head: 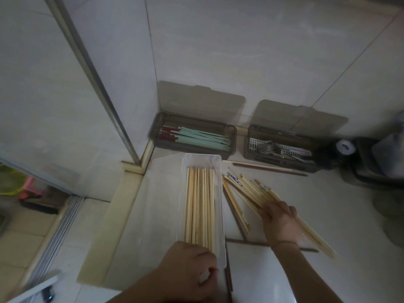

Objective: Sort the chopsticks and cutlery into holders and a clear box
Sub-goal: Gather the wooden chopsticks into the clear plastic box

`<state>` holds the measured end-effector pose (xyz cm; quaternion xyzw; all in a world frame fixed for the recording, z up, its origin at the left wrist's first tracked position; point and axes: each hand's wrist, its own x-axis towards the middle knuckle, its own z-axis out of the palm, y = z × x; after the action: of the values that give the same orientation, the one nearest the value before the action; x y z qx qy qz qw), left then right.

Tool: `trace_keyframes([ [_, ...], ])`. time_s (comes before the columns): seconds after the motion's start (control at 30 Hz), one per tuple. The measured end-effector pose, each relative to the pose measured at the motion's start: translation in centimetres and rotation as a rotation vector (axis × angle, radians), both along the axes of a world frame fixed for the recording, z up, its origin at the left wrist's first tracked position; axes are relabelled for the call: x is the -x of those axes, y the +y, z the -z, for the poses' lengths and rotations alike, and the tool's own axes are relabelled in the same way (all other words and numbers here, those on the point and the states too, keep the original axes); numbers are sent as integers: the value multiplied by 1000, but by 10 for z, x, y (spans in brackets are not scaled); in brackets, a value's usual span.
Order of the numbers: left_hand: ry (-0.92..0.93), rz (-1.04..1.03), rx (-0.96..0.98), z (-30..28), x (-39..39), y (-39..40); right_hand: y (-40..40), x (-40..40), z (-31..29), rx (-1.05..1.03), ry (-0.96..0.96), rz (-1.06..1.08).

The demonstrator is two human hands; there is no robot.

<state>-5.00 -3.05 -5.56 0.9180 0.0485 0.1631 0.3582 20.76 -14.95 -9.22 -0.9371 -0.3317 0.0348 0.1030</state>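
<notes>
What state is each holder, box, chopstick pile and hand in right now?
Left holder: lid open, holds green chopsticks.
Right holder: lid open, holds forks.
Clear box: open, wooden chopsticks inside.
Left hand: grips box end.
Right hand: on loose chopsticks.

2 smoky holders [192, 147] [282, 157], 1 clear box [202, 159], 2 hands [188, 272] [281, 224], roughly 10 wooden chopsticks [200, 206] in the box.
</notes>
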Motion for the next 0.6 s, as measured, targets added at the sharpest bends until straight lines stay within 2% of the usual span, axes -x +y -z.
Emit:
trace_keyframes([
  [0.07,-2,1,-2,0,0,-1,6,-1,-4,50,78,79],
  [0.2,-4,1,-11,-1,0,0,13,-8,-10,293,86,-8],
  [0.27,-1,3,-18,-1,-1,0,11,-10,-13,321,95,-3],
  [0.47,15,2,-16,1,1,-1,12,0,-60,53,177,179],
  [0.53,25,0,-18,4,1,-1,17,5,-73,-75,221,150],
  [0.6,31,-3,-11,6,2,-1,22,14,-81,-305,125,7],
])
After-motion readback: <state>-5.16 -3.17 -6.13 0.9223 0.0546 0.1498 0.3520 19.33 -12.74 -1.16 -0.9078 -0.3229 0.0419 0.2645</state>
